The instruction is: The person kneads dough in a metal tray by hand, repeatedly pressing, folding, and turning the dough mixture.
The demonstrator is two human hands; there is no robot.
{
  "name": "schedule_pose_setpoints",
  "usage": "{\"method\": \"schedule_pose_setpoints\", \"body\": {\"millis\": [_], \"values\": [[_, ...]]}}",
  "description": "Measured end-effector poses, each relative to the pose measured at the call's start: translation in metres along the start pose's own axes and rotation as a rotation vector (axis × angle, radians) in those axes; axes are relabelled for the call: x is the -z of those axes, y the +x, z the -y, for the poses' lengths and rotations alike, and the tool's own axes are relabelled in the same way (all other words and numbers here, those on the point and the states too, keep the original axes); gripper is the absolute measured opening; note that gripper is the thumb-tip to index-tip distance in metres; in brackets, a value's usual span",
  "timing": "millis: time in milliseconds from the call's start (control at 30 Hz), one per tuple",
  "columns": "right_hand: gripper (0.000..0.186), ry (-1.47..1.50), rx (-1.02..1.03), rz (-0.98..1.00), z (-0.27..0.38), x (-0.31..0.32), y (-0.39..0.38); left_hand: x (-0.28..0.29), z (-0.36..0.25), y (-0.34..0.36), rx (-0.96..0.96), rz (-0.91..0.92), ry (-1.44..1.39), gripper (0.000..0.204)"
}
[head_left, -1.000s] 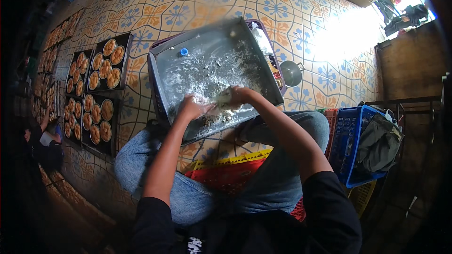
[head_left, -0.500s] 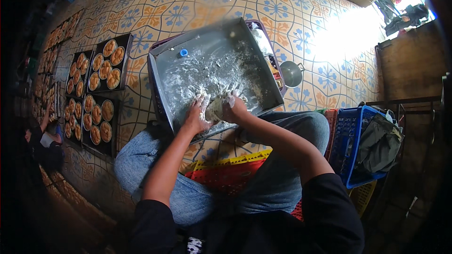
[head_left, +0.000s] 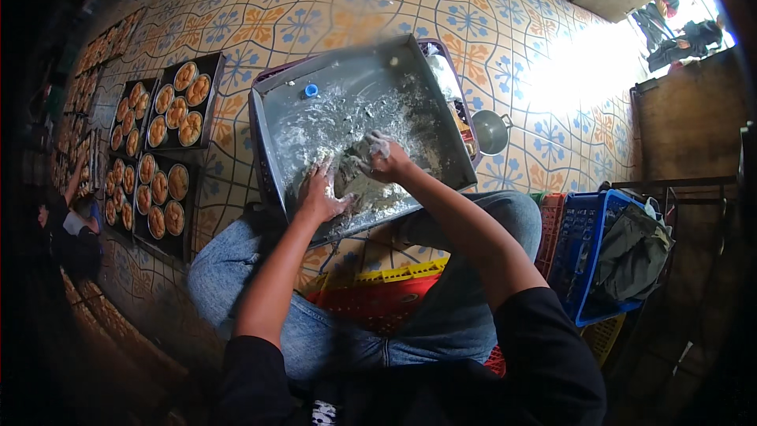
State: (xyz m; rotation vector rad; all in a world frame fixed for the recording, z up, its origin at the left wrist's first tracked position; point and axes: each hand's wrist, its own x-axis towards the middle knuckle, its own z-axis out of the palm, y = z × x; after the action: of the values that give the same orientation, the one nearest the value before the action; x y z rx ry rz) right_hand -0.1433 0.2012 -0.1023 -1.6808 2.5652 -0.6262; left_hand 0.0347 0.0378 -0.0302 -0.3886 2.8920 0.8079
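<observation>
A large square metal pan (head_left: 276,122) lies tilted in front of my knees, its floor dusted with white flour (head_left: 394,99). My left hand (head_left: 319,196) rests near the pan's close side, fingers stretched forward and thumb apart, coated with flour. Across from it, my right hand (head_left: 384,156) is floury too, its fingers spread and bent over the pan floor. Between the hands lies a pale, floury mass that looks like dough (head_left: 359,183), partly in shadow. Neither hand visibly grips it. A small blue cap (head_left: 311,91) sits in the far left of the pan.
At left, black trays (head_left: 206,122) hold several round tins of golden pastries. A purple crate (head_left: 451,55) shows beneath the pan, with a metal pot (head_left: 490,132) beside it. Blue crate (head_left: 579,268) at right; red crate (head_left: 386,300) below me. Another person (head_left: 75,221) is at far left.
My right hand has lifted up and away from the dough, toward the pan's middle. My left hand has shifted slightly left and down, widening the gap between them.
</observation>
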Motion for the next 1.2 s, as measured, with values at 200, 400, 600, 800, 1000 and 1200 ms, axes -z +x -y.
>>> {"method": "schedule_pose_setpoints", "body": {"millis": [200,400,600,800,1000,1200], "values": [[0.041,0.109,0.012,0.425,0.078,0.01,0.035,0.017,0.004,-0.039,0.074,0.064,-0.159,0.088],[0.033,0.005,0.006,0.022,0.055,0.017,0.058,0.019,0.009,-0.05,0.063,0.101,0.044,0.092],[0.045,-0.09,-0.002,0.065,0.023,-0.021,0.037,0.002,0.02,-0.015,-0.005,-0.027,0.009,0.117],[0.036,0.112,-0.127,0.396,0.047,-0.013,0.037,0.015,0.009,-0.024,0.084,0.065,-0.065,0.125],[0.029,0.089,-0.075,0.378,0.079,0.005,0.02,-0.028,0.053,-0.046,0.039,-0.081,-0.225,0.104],[0.057,0.089,-0.066,0.347,0.032,-0.056,0.012,-0.048,0.077,-0.034,0.095,-0.121,-0.281,0.064]]}}
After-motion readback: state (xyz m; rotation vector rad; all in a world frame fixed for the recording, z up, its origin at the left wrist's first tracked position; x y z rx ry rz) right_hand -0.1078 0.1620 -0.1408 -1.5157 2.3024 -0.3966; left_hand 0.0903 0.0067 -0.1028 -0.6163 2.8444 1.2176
